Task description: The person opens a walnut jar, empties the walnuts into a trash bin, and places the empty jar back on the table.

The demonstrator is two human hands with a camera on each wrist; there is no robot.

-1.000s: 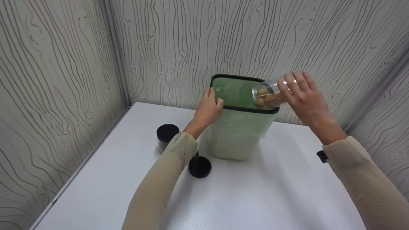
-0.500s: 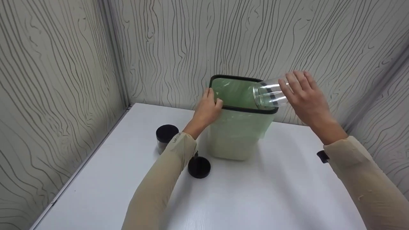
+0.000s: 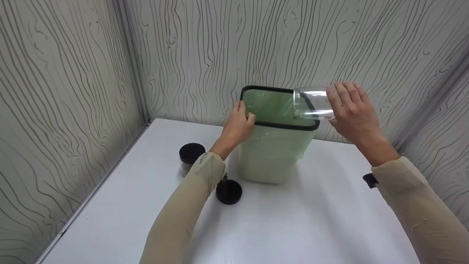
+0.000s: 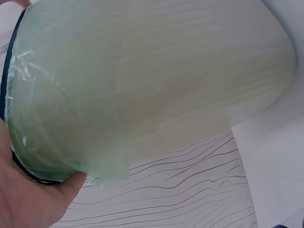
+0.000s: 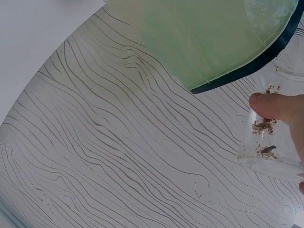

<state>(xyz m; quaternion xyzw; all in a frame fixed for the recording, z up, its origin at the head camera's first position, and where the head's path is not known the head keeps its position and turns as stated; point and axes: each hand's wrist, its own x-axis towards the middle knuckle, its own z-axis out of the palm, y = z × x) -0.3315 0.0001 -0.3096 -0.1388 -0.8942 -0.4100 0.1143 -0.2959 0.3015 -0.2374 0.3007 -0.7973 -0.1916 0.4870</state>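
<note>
In the head view a pale trash bin [image 3: 267, 165] with a black rim is lined with a thin green bag [image 3: 271, 106]. My left hand [image 3: 239, 123] grips the rim at its left corner, thumb outside on the bag in the left wrist view. My right hand [image 3: 353, 112] holds a clear jar [image 3: 313, 102] lying nearly level, its mouth over the right side of the bin. Brown crumbs [image 5: 266, 127] cling inside the jar near my thumb in the right wrist view. The bin's bottom is hidden.
Left of the bin stands another jar [image 3: 186, 168] with a black lid, partly behind my left sleeve. A loose black lid [image 3: 229, 191] lies on the white table [image 3: 293, 223] in front of the bin. Patterned walls [image 3: 205, 55] close off the back and sides.
Round brown pieces seen in the tilted jar one second ago are gone from it. The jar has levelled and drawn slightly right. My left hand stays on the rim.
</note>
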